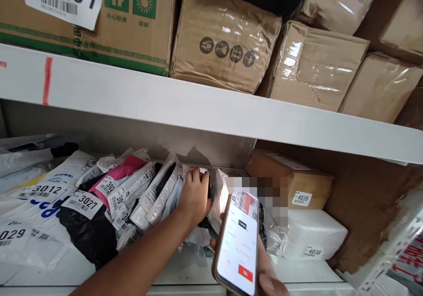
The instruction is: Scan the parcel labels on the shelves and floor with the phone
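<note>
My left hand (194, 197) reaches into the lower shelf, its fingers curled over the top edge of a parcel bag (198, 172) in an upright row of several plastic mailers. White numbered labels such as 3027 (83, 202) are stuck on them. Low in front of the shelf, my right hand (267, 278) holds a phone (238, 243) with its lit white screen facing me and a red button low on it. Most of that hand is hidden behind the phone.
A white shelf board (198, 106) above carries taped cardboard boxes (224, 36) and a green-printed carton (132, 18) tagged 4001. On the lower shelf, a brown box (294, 183) lies on a white parcel (313, 234). More bags lie at left (29, 208).
</note>
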`<state>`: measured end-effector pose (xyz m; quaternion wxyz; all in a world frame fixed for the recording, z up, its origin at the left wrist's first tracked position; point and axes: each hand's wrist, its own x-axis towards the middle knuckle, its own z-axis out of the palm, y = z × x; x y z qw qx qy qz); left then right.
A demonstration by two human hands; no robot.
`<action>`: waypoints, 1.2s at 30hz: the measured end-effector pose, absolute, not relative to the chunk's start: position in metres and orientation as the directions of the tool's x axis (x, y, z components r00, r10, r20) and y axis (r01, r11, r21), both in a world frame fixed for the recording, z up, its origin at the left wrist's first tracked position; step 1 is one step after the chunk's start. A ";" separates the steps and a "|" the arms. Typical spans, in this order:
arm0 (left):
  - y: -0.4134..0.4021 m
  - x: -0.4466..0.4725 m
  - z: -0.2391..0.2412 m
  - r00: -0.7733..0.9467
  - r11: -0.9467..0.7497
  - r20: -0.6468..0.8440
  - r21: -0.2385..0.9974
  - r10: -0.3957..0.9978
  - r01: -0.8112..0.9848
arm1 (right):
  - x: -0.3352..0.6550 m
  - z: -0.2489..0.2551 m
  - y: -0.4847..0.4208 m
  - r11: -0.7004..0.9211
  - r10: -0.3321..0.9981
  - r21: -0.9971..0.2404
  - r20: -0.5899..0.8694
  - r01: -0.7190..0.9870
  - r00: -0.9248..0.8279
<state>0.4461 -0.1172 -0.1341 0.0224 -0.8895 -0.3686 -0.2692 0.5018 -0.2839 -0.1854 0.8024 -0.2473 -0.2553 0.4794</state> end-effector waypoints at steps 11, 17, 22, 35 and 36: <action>-0.115 0.434 -0.140 0.766 -0.835 0.385 0.023 0.516 0.550 | 0.503 -0.177 -0.263 0.479 0.859 -0.635 0.196 -0.606 0.473; -0.118 0.431 -0.145 0.676 -0.810 0.503 0.087 0.539 0.580 | 0.508 -0.169 -0.274 0.343 0.934 -0.635 0.150 -0.692 0.325; -0.118 0.424 -0.145 0.667 -0.806 0.505 0.103 0.548 0.583 | 0.511 -0.167 -0.278 0.290 0.955 -0.632 0.147 -0.718 0.256; -0.119 0.436 -0.135 0.716 -0.796 0.422 0.023 0.556 0.604 | 0.516 -0.157 -0.281 0.306 0.942 -0.689 0.117 -0.657 0.316; -0.119 0.439 -0.131 0.750 -0.821 0.406 0.000 0.522 0.571 | 0.513 -0.158 -0.280 0.296 0.946 -0.684 0.114 -0.666 0.303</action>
